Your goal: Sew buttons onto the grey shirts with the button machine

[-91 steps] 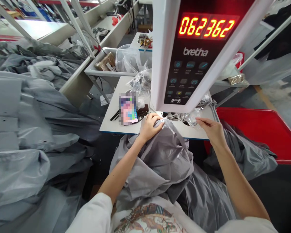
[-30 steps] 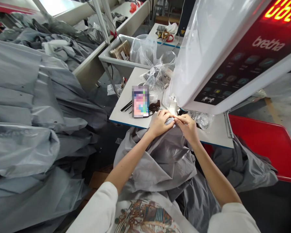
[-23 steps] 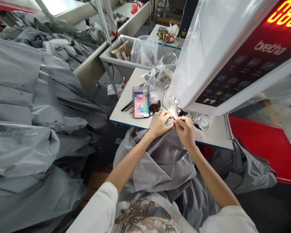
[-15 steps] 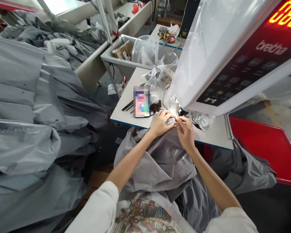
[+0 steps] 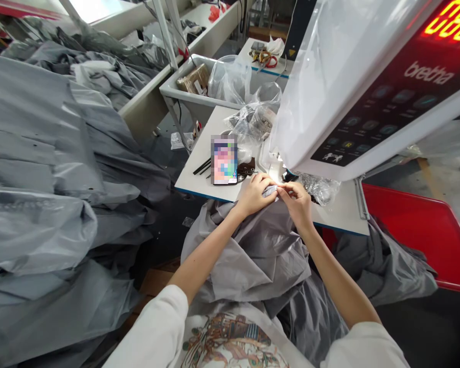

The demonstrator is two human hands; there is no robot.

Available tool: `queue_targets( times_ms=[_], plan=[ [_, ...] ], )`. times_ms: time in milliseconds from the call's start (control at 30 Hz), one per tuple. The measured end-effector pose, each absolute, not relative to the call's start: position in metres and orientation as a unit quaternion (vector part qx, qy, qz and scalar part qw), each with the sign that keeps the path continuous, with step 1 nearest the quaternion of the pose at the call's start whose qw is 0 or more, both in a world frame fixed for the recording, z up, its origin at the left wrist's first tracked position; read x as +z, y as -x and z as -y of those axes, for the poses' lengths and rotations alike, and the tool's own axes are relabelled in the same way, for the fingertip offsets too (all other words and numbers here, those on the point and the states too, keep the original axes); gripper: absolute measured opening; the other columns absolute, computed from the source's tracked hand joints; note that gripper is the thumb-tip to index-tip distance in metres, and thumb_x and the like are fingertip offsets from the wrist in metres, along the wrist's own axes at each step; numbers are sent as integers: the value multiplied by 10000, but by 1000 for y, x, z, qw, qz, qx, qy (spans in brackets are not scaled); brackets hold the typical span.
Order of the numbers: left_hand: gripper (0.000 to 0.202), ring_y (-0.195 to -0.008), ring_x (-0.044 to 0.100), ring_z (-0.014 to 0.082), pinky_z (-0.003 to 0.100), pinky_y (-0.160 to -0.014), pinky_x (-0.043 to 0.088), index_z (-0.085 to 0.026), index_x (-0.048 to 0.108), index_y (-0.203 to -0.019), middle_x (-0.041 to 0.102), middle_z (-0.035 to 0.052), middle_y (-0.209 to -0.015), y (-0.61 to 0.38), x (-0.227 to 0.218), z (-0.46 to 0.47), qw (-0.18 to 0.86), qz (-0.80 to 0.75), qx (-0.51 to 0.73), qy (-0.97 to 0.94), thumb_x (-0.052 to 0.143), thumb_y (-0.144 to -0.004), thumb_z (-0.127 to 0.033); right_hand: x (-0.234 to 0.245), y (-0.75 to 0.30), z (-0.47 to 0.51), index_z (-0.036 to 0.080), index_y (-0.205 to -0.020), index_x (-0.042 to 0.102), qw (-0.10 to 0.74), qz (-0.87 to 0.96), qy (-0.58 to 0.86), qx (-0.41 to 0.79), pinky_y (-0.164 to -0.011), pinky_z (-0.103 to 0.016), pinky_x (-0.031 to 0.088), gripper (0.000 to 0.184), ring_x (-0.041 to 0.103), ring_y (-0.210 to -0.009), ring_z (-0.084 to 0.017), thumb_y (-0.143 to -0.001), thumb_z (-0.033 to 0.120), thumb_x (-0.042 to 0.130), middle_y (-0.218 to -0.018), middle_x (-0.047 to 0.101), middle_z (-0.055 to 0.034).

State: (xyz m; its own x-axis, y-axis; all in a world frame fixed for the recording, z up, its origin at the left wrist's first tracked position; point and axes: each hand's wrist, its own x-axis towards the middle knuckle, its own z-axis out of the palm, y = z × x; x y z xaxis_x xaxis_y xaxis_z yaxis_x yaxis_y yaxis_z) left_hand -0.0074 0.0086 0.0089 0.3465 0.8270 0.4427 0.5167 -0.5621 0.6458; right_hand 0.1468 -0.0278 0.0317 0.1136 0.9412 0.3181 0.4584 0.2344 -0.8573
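A fold of thin grey synthetic fabric (image 5: 256, 255) is found gripped between the left hand (image 5: 255, 195) and the right hand (image 5: 297, 204), held together at the front edge of the white laminate table (image 5: 341, 217), just below the white machine head (image 5: 352, 102).

The phone (image 5: 224, 159) on the table is pixel-blurred, its screen unreadable. The left hand (image 5: 255, 195) and right hand (image 5: 297, 204) hide most of the fold of grey fabric (image 5: 270, 191) between them. The machine control panel (image 5: 387, 117) runs off the right edge, cutting off its red counter digits, and hides the needle area. The small items on the far table (image 5: 262, 58) are too small to tell. The bottom edge cuts off the printed T-shirt (image 5: 230, 342).
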Motion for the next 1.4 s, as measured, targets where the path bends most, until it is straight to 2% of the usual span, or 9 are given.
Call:
queue_targets(
  times_ms=[167, 300, 600, 800, 967, 1200, 1400],
  plan=[
    [173, -1057, 532, 189, 329, -964, 431, -217, 628, -993, 596, 46, -1078, 7, 9, -8, 200, -425, 384, -795, 625, -832, -279, 26, -154, 18, 183, -884, 708, 459, 564, 591, 349, -676, -304, 488, 319, 597, -750, -163, -734, 464, 691, -924, 687, -56],
    [183, -1051, 534, 186, 321, -960, 428, -208, 627, -994, 598, 47, -1071, 7, 9, -9, 195, -424, 383, -797, 634, -822, -270, 28, -157, 15, 172, -852, 704, 438, 568, 585, 379, -629, -282, 471, 307, 554, -672, -139, -712, 446, 701, -882, 686, -46],
    [190, -1046, 537, 179, 316, -965, 426, -207, 628, -991, 597, 40, -1051, 7, 10, -8, 202, -416, 394, -795, 635, -839, -320, 42, -166, 28, 196, -945, 689, 445, 629, 592, 234, -685, -299, 472, 232, 585, -767, -160, -789, 364, 660, -962, 667, -58],
    [195, -1047, 537, 182, 316, -965, 421, -213, 625, -1002, 597, 40, -1056, 6, 8, -8, 197, -418, 392, -796, 635, -839, -318, 56, -165, 31, 231, -981, 686, 385, 743, 536, 109, -757, -336, 490, 179, 615, -849, -191, -891, 284, 541, -962, 671, -53],
    [185, -1058, 537, 187, 326, -964, 423, -214, 620, -994, 599, 44, -1070, 6, 8, -8, 200, -425, 386, -794, 643, -823, -282, 50, -161, 25, 236, -955, 687, 319, 794, 516, 36, -810, -353, 470, 184, 603, -909, -217, -914, 277, 512, -953, 672, -59],
    [170, -1050, 536, 185, 325, -963, 420, -211, 623, -986, 601, 43, -1056, 7, 10, -7, 206, -418, 393, -793, 628, -839, -297, 50, -167, 16, 235, -929, 691, 273, 823, 498, 15, -756, -348, 434, 203, 602, -853, -213, -931, 284, 494, -891, 676, -57],
    [176, -1055, 533, 187, 324, -967, 420, -215, 624, -991, 598, 41, -1063, 7, 11, -7, 207, -423, 385, -794, 635, -829, -286, 52, -166, 16, 227, -922, 698, 313, 809, 494, 62, -763, -339, 462, 210, 616, -862, -206, -926, 306, 503, -911, 679, -59]
  ],
)
